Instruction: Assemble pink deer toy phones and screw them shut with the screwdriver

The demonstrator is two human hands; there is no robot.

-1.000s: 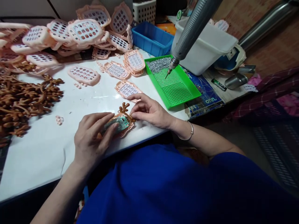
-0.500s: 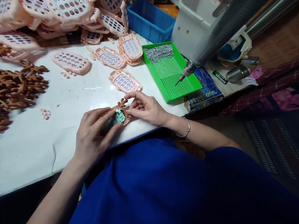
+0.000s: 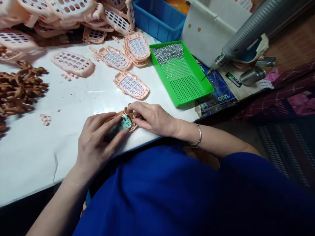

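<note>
Near the table's front edge, my left hand (image 3: 97, 137) is wrapped over a toy phone shell with a green circuit board (image 3: 126, 121) showing between thumb and fingers. My right hand (image 3: 154, 119) bends over the shell's far end, its thumb and forefinger pinching a brown antler-shaped piece (image 3: 128, 109) at the board's edge. Most of that piece is hidden behind the fingers. Just beyond the hands lies a pink phone half with a keypad (image 3: 131, 85). A second such half and a small stack of them (image 3: 137, 47) sit farther back.
A green tray (image 3: 176, 101) of silver screws (image 3: 168, 52) stands at right, with a hanging electric screwdriver (image 3: 228, 49) over its right edge. Brown antler pieces (image 3: 21, 87) are heaped at left. Pink shells (image 3: 71, 9) pile up behind, beside a blue bin (image 3: 157, 21) and a white bin (image 3: 204, 36).
My right fingers have closed in over the brown antler piece, covering most of it. The screwdriver has swung right and up, away from the tray's middle. My left hand keeps its grip.
</note>
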